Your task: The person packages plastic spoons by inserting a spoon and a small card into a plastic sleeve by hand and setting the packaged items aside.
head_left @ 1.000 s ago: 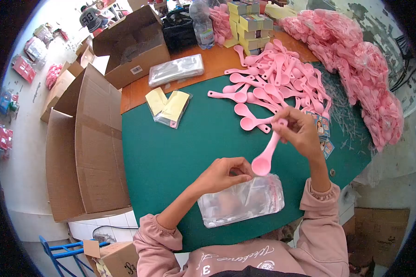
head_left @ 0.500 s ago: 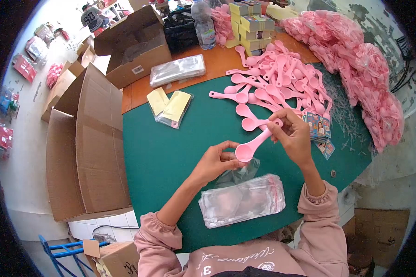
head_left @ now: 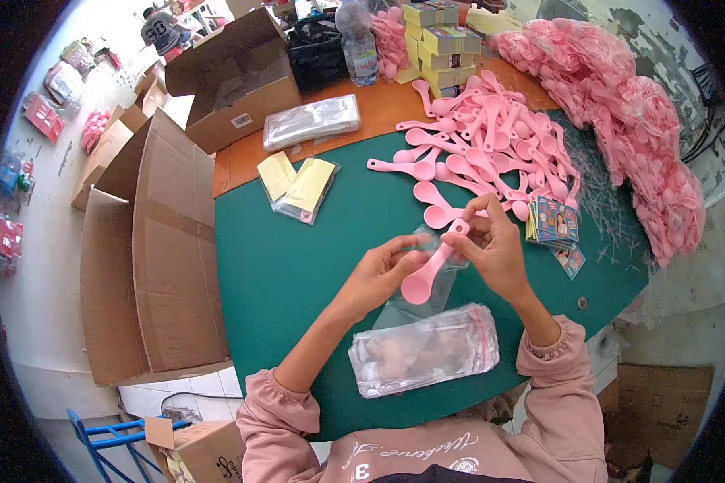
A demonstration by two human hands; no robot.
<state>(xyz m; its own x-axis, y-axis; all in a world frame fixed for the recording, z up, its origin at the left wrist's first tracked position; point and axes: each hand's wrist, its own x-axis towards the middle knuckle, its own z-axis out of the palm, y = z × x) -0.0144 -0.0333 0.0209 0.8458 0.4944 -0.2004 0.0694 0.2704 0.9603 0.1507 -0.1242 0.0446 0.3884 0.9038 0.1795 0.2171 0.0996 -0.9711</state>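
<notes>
A pink plastic measuring spoon (head_left: 419,285) is pinched near its holed handle end by my right hand (head_left: 498,249); its bowl points down toward me. My left hand (head_left: 381,276) has its fingers closed on a thin clear plastic bag (head_left: 404,315), which hangs behind and below the spoon. The right fingers are also close to the bag's upper edge; whether they grip it, I cannot tell. Below both hands lies a stack of clear plastic bags (head_left: 427,352). Beyond my right hand, a heap of pink spoons (head_left: 491,141) is spread over the green tabletop (head_left: 290,274).
Printed cards (head_left: 554,221) lie right of the heap. Two filled packets (head_left: 306,187) and a clear-wrapped bundle (head_left: 312,122) are farther back. Card stacks (head_left: 447,60) and a water bottle (head_left: 358,48) stand behind. Cardboard boxes (head_left: 173,258) flank the left; bagged pink spoons (head_left: 612,105) the right.
My right hand has brought the spoon down and toward me, over the plastic bag. My left hand has raised the bag, which now stretches up between both hands.
</notes>
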